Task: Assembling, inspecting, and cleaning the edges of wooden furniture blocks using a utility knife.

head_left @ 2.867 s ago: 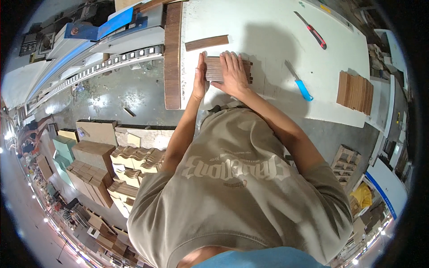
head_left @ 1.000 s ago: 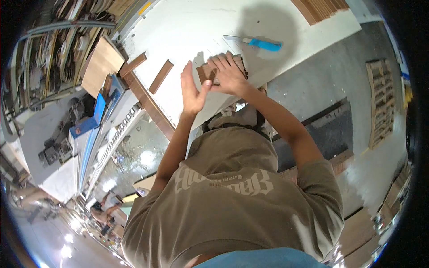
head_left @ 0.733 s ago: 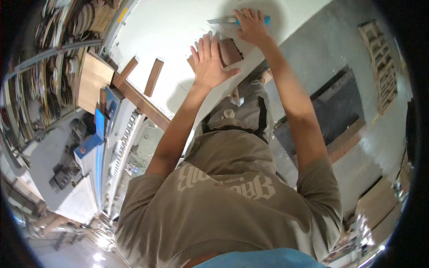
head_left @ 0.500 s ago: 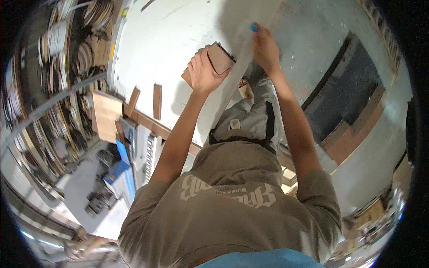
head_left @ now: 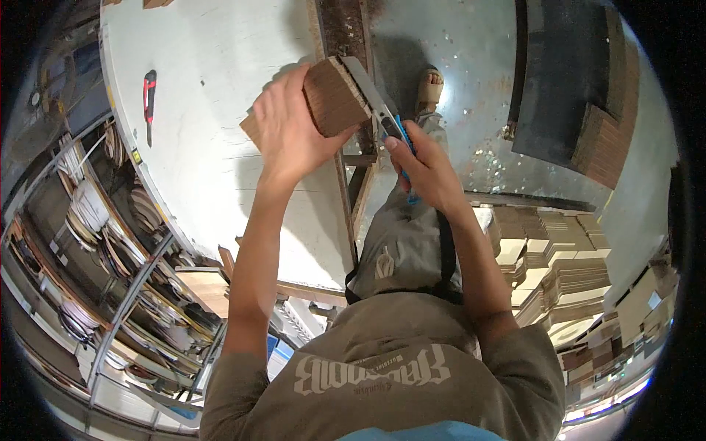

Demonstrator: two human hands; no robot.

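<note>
My left hand (head_left: 283, 140) grips a small brown wood-grain board (head_left: 331, 95), thumb along its near edge and fingers behind. A lighter brown corner, maybe of another piece, shows under the palm. The board is tilted above the right edge of a white tabletop (head_left: 198, 162). In my right hand (head_left: 428, 167) is a blue utility knife (head_left: 390, 121), fingers wrapped round its handle. Its long blade lies along the board's right edge, where a rough strip shows; whether it is cutting I cannot tell.
A red and black utility knife (head_left: 150, 106) lies on the tabletop at left. Racks of coiled edging strips (head_left: 92, 206) line the left side. Dark panels (head_left: 555, 88) lie on the floor at right, with stacked boards (head_left: 570, 275) nearer me. Debris dots the floor.
My right hand has come from apart to the board's edge with the blue utility knife. My left hand still holds the board. The view has turned, bringing the red knife into sight.
</note>
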